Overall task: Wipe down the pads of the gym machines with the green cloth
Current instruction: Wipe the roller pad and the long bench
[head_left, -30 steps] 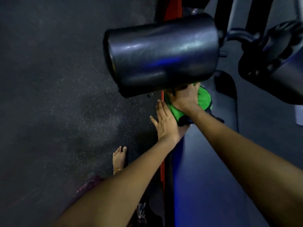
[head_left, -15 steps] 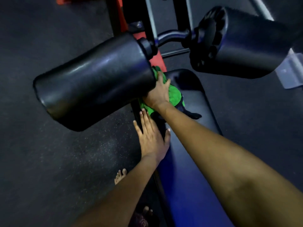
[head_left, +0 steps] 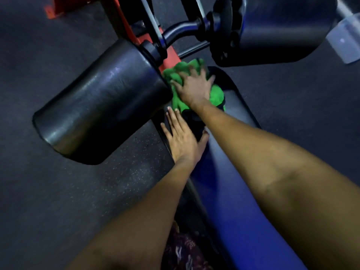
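Dark gym floor (head_left: 58,191). The right hand (head_left: 194,86) presses flat on the green cloth (head_left: 217,95) at the bench's (head_left: 239,106) far end; the flat left hand (head_left: 182,139) rests nearer.

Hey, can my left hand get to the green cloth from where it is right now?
Probably yes. The left hand lies flat on the bench pad just short of the green cloth, with nothing between them. The right hand already presses on the cloth, so only its edges are free.
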`<state>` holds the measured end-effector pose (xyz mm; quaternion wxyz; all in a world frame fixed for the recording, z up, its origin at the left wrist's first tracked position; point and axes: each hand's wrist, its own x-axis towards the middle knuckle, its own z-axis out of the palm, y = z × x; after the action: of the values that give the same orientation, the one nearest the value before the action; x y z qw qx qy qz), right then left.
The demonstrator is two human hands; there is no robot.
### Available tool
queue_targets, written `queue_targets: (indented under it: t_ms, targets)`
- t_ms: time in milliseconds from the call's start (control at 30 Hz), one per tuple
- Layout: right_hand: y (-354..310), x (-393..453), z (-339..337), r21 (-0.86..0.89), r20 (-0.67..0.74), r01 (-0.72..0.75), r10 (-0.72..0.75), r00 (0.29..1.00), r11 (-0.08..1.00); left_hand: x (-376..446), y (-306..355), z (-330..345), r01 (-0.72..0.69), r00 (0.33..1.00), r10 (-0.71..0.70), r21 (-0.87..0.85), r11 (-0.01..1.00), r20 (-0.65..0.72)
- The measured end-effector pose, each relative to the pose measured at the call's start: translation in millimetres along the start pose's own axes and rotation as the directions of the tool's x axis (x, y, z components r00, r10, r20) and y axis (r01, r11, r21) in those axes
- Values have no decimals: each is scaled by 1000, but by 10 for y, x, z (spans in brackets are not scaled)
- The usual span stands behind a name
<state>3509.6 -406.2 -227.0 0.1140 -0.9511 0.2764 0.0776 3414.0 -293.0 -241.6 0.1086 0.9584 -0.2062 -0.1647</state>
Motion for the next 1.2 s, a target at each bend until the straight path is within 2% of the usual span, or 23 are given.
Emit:
queue_targets:
  t_ms: [100, 267, 400, 533, 767, 900, 967, 1067, 1133, 1200]
  targets:
    - [214, 6, -6, 38, -19, -115, 116, 993, 993, 12, 14, 2, 4, 1000, -4, -21, 1000, -1]
    - [567, -146, -18, 56, -53, -237, 240, 969, 970, 54, -8, 73, -222, 975, 223, 101, 970, 5]
    - [890, -376, 3, 89, -101, -343, 351, 931, 935, 73, -9, 143, -262, 964, 265, 212, 941, 14]
    - [1134, -682, 47, 102, -109, -374, 384, 917, 922, 108, 35, 121, -382, 922, 385, 231, 895, 37]
    - [1398, -1016, 125, 99, -91, -409, 417, 904, 907, 304, 563, 182, -559, 828, 554, 183, 809, 82]
    - [1580, -1459, 144, 110, -63, -402, 410, 910, 909, 301, 750, 261, -570, 821, 559, 208, 795, 113]
    - [1773, -1941, 197, 91, -104, -405, 413, 905, 910, 158, 865, 316, -661, 751, 643, 198, 724, 152]
    - [2037, -2593, 284, 79, -144, -461, 468, 872, 884, -213, 1179, 482, -815, 579, 758, 181, 551, 300]
    - [2160, -2777, 316, 108, -87, -515, 524, 847, 850, -439, 1455, 589, -819, 571, 736, 183, 544, 363]
    - [2171, -2772, 335, 127, -65, -568, 578, 813, 813, -559, 1584, 657, -780, 623, 692, 223, 584, 365]
